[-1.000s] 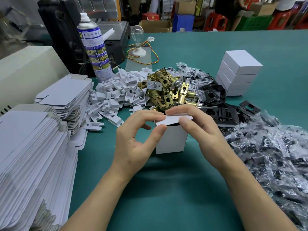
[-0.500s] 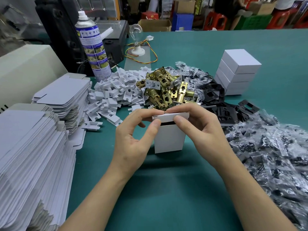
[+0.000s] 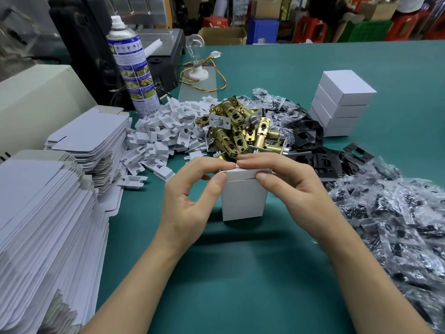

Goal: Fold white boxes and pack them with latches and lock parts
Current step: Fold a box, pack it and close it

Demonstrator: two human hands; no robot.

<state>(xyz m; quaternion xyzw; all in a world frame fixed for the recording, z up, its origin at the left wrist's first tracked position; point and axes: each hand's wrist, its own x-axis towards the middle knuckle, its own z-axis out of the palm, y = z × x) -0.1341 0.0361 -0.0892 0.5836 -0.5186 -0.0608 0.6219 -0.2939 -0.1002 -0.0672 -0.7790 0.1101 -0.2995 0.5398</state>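
Two hands worked on one white box (image 3: 243, 201), which stood upright on the green table (image 3: 240, 273), just in front of the pile of brass latches (image 3: 238, 131). The left hand (image 3: 190, 201) and the right hand (image 3: 289, 189) each pinched the top flap (image 3: 240, 174) near a corner, thumb on the front lip and forefinger on top, with the forefingers almost meeting in the middle. The flap lay nearly flat with a thin seam below its front lip, so the step looked like closing the lid.

To do it well, the lip would need to seat cleanly against the front wall rather than catch on it. Even pressure from both thumbs should hold the lid square, and a light touch would spare the thin card from creasing. Whether the parts were inside could not be seen. A stack of closed boxes (image 3: 344, 102) stood well apart to the right, and flat blanks (image 3: 48, 213) lay at the left.
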